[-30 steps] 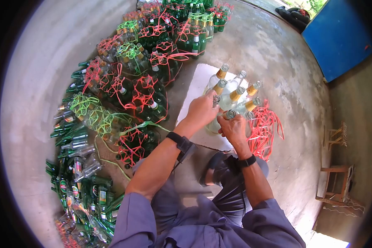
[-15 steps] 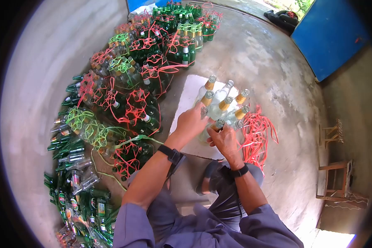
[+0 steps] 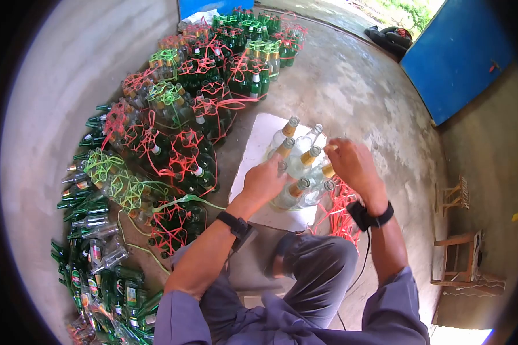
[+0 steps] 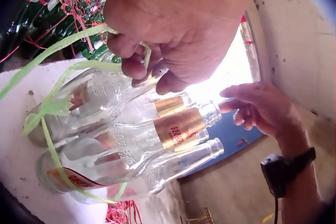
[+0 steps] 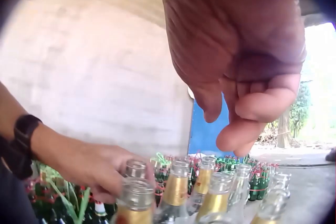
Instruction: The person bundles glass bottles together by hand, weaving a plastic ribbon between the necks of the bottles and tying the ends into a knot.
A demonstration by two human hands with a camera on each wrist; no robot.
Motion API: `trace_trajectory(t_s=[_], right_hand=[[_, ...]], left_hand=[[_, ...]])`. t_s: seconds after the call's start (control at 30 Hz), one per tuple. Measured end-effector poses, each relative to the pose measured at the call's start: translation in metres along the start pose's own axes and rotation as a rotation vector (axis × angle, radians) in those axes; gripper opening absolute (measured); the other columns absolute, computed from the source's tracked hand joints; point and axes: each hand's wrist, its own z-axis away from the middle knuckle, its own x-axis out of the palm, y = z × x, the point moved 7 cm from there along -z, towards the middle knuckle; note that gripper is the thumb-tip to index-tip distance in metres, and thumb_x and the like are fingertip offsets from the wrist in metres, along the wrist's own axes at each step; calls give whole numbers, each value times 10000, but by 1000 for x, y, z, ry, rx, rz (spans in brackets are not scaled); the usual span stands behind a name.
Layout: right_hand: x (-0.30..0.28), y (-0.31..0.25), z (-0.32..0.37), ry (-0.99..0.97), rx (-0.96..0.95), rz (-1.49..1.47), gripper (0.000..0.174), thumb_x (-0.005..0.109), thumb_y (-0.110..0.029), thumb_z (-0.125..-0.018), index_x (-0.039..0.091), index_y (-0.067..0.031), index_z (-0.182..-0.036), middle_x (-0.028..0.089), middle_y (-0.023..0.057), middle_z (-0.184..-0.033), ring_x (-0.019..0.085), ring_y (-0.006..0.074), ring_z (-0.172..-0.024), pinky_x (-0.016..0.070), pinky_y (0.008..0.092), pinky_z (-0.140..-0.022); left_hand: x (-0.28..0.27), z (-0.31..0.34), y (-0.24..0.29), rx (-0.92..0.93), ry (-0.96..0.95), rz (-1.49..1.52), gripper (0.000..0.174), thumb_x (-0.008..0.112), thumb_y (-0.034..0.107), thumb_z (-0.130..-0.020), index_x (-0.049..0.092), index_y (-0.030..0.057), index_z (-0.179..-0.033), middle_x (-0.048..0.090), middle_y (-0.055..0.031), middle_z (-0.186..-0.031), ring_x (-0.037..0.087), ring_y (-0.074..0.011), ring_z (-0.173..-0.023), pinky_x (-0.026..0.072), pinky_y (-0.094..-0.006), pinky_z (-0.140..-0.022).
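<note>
Several clear glass bottles (image 3: 298, 167) with gold neck labels stand bunched on a white board (image 3: 255, 141). At the near-left side of the bunch is my left hand (image 3: 265, 183), beside a bottle neck. In the left wrist view its curled fingers pinch a light green plastic strap (image 4: 79, 66), which loops down to a knot (image 4: 58, 107) and around the lower part of the bottles. My right hand (image 3: 355, 167) hovers over the right side of the bunch. The right wrist view shows its fingers (image 5: 265, 106) loosely bent, holding nothing, above the bottle mouths.
A tangle of red straps (image 3: 342, 210) lies on the floor right of the board. To the left stand many strapped bundles of bottles (image 3: 195, 169), with loose green bottles (image 3: 92, 276) lying along the wall. A wooden stool (image 3: 459, 259) and a blue door (image 3: 454, 63) are at the right.
My right hand has left the neck of the near bottle and moved up and to the right, above the bunch. The left hand keeps its place by the near-left bottle.
</note>
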Motion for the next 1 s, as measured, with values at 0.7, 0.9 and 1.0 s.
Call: trace_trajectory(t_s=[0.7, 0.9, 1.0], right_hand=[[83, 46, -99, -261, -30, 209, 299, 756, -245, -799, 692, 39, -865, 666, 276, -909, 659, 426, -909, 526, 468, -758], [90, 47, -103, -234, -92, 240, 239, 755, -176, -770, 658, 31, -839, 652, 269, -896, 644, 437, -900, 518, 486, -754], [86, 49, -100, -185, -74, 188, 235, 753, -164, -771, 661, 24, -878, 651, 272, -917, 639, 439, -923, 518, 485, -768]], left_hand=[[4, 1, -3, 32, 29, 46, 402, 652, 255, -845, 540, 54, -1175, 694, -214, -872, 670, -432, -818, 518, -529, -726], [6, 0, -4, 32, 52, 22, 320, 670, 285, -842, 559, 131, -1100, 607, -108, -662, 639, -356, -668, 490, -477, -645], [6, 0, -6, 34, 71, 18, 314, 671, 279, -838, 559, 129, -1090, 614, -106, -666, 639, -358, -668, 491, -477, -649]])
